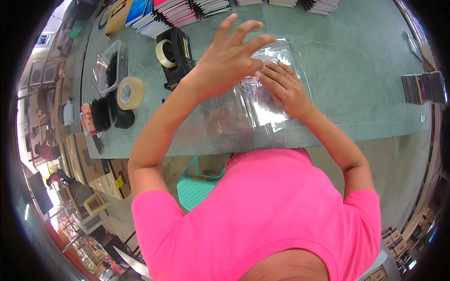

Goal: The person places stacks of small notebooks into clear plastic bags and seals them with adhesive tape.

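A shiny clear plastic sheet or bag (pixel 253 110) lies on the green tabletop in front of me. My left hand (pixel 222 58) hovers over its far left part, fingers spread wide, thumb close to the right fingertips. On the plastic rests my right hand (pixel 287 89), its fingers laid out side by side and pressing down. Whether a bit of film is caught under those fingertips I cannot make out. Just left of my left wrist stands a black tape dispenser (pixel 179 47) with a roll of tape (pixel 165 53) in it.
Stacks of books (pixel 176 11) line the far edge. Left are a clear plastic box (pixel 115 65), a loose tape roll (pixel 130 93) and black bristly bundles (pixel 100 114). Dark stacked items (pixel 424 88) sit at the right edge. A green stool (pixel 199 187) stands below the table.
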### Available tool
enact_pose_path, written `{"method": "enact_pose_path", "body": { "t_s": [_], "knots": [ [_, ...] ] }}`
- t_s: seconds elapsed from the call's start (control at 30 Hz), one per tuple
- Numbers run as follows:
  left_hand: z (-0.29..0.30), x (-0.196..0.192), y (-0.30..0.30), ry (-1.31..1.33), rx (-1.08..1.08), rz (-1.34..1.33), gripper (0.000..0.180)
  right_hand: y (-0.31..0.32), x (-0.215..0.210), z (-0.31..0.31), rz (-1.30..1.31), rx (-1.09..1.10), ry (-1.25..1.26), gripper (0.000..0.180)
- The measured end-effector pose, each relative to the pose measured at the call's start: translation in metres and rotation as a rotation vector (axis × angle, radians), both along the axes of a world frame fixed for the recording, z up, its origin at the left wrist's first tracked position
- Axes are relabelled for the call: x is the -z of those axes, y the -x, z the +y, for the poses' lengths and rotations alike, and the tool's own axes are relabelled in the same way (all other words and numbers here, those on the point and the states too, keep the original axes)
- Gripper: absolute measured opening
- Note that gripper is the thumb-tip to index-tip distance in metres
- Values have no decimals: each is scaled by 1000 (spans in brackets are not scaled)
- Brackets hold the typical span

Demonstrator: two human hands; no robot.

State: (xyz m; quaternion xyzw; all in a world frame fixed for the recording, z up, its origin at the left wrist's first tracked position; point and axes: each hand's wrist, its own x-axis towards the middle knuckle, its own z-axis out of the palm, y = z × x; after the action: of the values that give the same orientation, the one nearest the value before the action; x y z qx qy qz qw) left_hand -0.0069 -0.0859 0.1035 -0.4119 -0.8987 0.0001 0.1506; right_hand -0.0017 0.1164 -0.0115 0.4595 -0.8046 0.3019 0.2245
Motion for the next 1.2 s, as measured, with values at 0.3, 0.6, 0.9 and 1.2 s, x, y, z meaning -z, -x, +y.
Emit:
{"method": "enact_pose_path", "body": {
  "t_s": [0.3, 0.6, 0.9, 1.2],
  "knots": [
    [6, -6, 32, 0, -276, -366, 37, -3, -1, -3, 46, 79, 15, 30],
    [14, 0, -38, 199, 177, -114, 22, 7, 4, 0, 41, 4, -13, 29],
    [3, 1, 15, 123, 76, -126, 18, 7, 5, -2, 21, -17, 34, 28],
    [2, -13, 25, -24, -40, -85, 29, 2, -11, 0, 107, 91, -41, 30]
  ]
}}
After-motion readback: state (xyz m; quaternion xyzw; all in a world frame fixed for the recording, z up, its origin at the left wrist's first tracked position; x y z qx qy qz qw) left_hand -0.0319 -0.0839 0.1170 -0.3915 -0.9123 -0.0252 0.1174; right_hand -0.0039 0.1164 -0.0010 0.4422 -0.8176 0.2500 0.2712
